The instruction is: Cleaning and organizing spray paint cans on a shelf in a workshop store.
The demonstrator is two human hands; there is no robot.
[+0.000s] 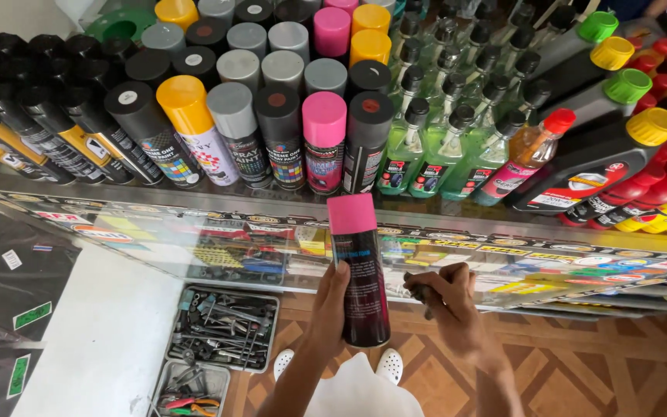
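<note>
At the centre of the frame the left hand point(332, 307) is wrapped around a dark spray can point(358, 270) with a pink cap, holding it upright before the glass counter point(156, 232). Just to its right, the right hand point(448, 295) is closed on a small dark object point(424, 297), too small to identify. Rows of spray cans point(272, 116) fill the upper frame; a tool tray point(225, 328) lies lower left
</note>
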